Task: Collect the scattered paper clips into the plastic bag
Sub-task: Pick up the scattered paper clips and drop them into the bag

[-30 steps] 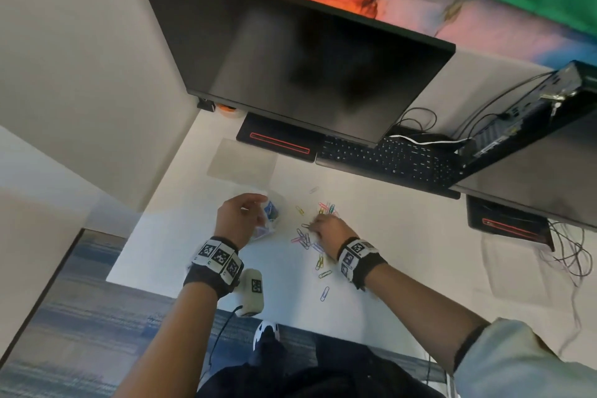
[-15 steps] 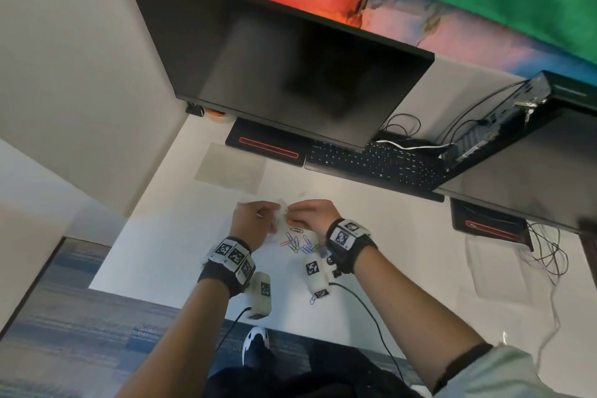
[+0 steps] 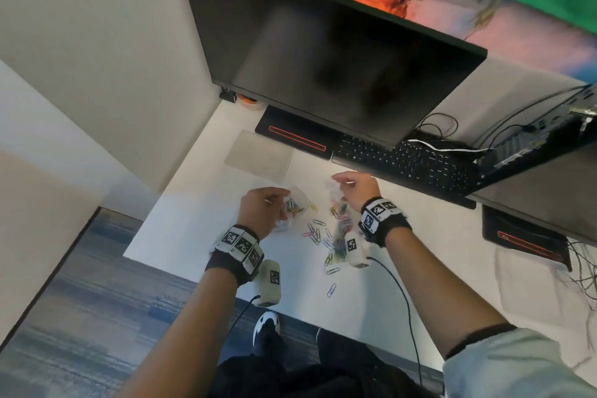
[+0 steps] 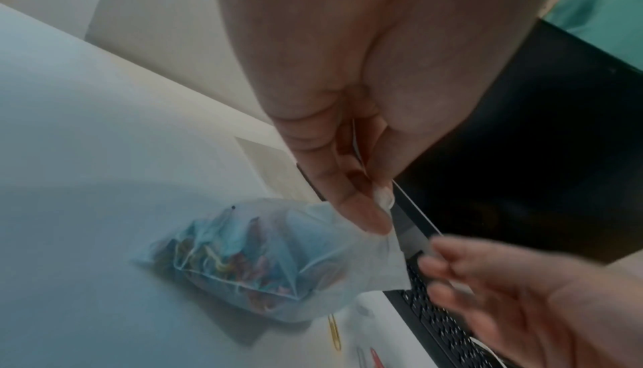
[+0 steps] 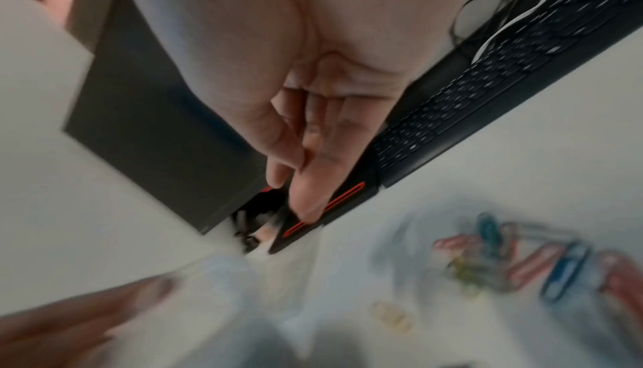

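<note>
A small clear plastic bag [image 3: 292,205] with several coloured paper clips inside hangs just above the white desk [image 3: 193,210]. My left hand [image 3: 263,210] pinches its top edge between thumb and finger [image 4: 365,209], and the bag [image 4: 261,258] sags below. My right hand [image 3: 353,187] hovers to the right of the bag, fingers loosely bent [image 4: 452,264], and I see nothing in it. The right wrist view is blurred; this hand [image 5: 306,153] hangs over the desk there. Several loose paper clips [image 3: 336,236] lie scattered between and below my wrists, with a bunch [image 5: 522,258] beneath the right hand.
A black keyboard [image 3: 403,161] and a monitor base with a red stripe [image 3: 295,136] sit just beyond the hands, under a large dark monitor [image 3: 323,58]. A second monitor and cables [image 3: 581,268] are at the right. The desk's front edge runs close behind my wrists.
My right hand went from the clip pile to the bag's mouth, then drew away to the right. The left hand has kept hold of the bag throughout, a little higher now.
</note>
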{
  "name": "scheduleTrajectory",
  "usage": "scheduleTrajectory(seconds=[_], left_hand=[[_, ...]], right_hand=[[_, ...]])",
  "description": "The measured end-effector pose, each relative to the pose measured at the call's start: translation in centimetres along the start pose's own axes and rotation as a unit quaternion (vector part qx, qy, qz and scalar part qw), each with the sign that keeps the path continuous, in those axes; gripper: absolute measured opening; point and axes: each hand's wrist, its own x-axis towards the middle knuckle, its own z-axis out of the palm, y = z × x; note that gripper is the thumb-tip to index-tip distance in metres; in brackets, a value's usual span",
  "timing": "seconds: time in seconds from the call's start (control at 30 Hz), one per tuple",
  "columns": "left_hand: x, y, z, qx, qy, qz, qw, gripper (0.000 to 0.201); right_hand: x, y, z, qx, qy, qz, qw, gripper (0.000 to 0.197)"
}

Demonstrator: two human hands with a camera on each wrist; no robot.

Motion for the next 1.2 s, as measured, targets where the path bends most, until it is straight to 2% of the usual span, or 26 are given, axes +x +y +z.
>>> scheduleTrajectory(seconds=[0.07,0.1,0.27,0.4,0.47,0.6,0.7,0.87,1.0,1.07,1.13,1.2], left_hand=[[-0.1,-0.3,-0.8,-0.015,0.006,-0.006,1.000,0.026],[-0.1,-0.4,-1.1,-0.021,0.008,-0.010,1.000,0.027],[-0.1,-0.9,-2.2,-0.031,0.013,-0.019,0.999,0.028],[0.0,-1.0,-2.2,-0.027,0.007,-0.020,0.999,0.023],[0.1,-1.1,-2.0,-0.025,0.001,-0.017,1.000,0.022],[-0.1,-1.1,-1.2,-0.020,-0.006,-0.009,1.000,0.028],[-0.3,-0.9,-0.6,-0.013,-0.012,-0.008,1.000,0.030],[-0.2,-0.6,0.3,-0.005,-0.023,-0.014,1.000,0.029],[0.1,-0.2,0.7,0.005,-0.036,-0.022,0.999,0.026],[0.2,-0.1,1.0,0.012,-0.041,-0.025,0.999,0.026],[0.2,-0.1,1.4,0.016,-0.045,-0.026,0.999,0.026],[0.2,0.0,1.6,0.013,-0.048,-0.030,0.998,0.027]], right_hand=[[1.4,1.4,0.3,-0.179,-0.071,-0.022,0.981,0.039],[1.9,1.9,0.8,-0.231,-0.109,-0.033,0.966,0.047],[1.2,2.9,4.0,-0.305,-0.173,-0.085,0.933,0.052],[-1.1,3.8,5.1,-0.390,-0.229,-0.185,0.872,0.055],[-1.4,5.3,4.3,-0.415,-0.225,-0.189,0.861,0.056],[-3.1,6.9,2.6,-0.419,-0.223,-0.158,0.866,0.062],[-5.0,7.1,2.9,-0.437,-0.203,-0.173,0.859,0.069],[-5.5,8.5,4.5,-0.413,-0.146,-0.186,0.879,0.042],[-4.7,8.0,3.6,-0.371,-0.120,-0.132,0.912,0.031],[-4.5,7.3,2.6,-0.287,-0.079,-0.048,0.953,0.025],[-4.4,6.8,1.4,-0.141,-0.013,0.054,0.988,0.019],[-4.8,5.9,0.2,0.050,0.004,0.139,0.989,0.022]])
